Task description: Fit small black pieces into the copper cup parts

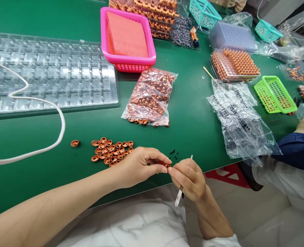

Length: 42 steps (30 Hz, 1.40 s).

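Observation:
Between thumb and fingertips, my left hand (138,166) pinches a small copper-coloured cup-shaped ring (168,166), mostly covered by fingers. My right hand (189,178) is closed around tweezers (179,197), whose ends stick out above and below the fist. The right thumb and index fingertip also meet at the ring. Just beyond the fingertips lie several tiny black pieces (176,153). A group of similar copper-coloured rings (112,150) lies beside my left hand, partly hidden by it, and a single ring (75,143) sits apart further left.
A clear bag of copper-coloured rings (152,94) lies ahead, behind it a pink basket (128,61). At left are a clear plastic tray (51,72) and a white cable (38,97). Plastic bags (240,120) and a green basket (275,94) are right, near a co-worker's sleeve (297,151).

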Each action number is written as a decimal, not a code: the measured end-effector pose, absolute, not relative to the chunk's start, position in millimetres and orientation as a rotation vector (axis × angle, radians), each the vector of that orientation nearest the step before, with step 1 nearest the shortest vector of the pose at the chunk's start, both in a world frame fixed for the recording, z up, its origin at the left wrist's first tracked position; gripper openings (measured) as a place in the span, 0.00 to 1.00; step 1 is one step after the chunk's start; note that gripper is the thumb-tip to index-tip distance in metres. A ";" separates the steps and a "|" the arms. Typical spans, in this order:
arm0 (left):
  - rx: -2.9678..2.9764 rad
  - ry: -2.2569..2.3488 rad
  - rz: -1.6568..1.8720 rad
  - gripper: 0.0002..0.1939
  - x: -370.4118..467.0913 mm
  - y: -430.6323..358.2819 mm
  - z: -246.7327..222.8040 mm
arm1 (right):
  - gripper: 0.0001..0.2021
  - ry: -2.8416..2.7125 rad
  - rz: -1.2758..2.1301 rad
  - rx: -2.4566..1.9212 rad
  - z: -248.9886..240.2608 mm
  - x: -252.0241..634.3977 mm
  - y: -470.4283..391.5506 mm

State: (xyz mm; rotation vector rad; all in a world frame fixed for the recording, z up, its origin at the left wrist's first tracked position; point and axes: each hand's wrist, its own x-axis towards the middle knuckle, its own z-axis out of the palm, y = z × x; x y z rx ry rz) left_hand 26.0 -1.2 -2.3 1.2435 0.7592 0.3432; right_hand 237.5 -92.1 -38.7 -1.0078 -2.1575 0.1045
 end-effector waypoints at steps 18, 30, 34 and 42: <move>1.455 0.750 0.396 0.08 25.5 -6.7 4.4 | 0.12 -2.295 0.031 -0.866 -25.8 241.2 -88.4; 1.454 0.758 0.482 0.07 26.9 -15.1 0.6 | 0.14 -2.312 -0.038 -0.825 -16.5 241.9 -87.7; 1.422 0.773 0.464 0.07 26.8 -14.7 3.4 | 0.14 -2.306 -0.044 -0.804 -17.3 242.7 -84.6; 1.266 0.772 0.384 0.08 29.5 -15.1 3.5 | 0.13 -2.302 -0.038 -0.818 -14.2 245.7 -87.3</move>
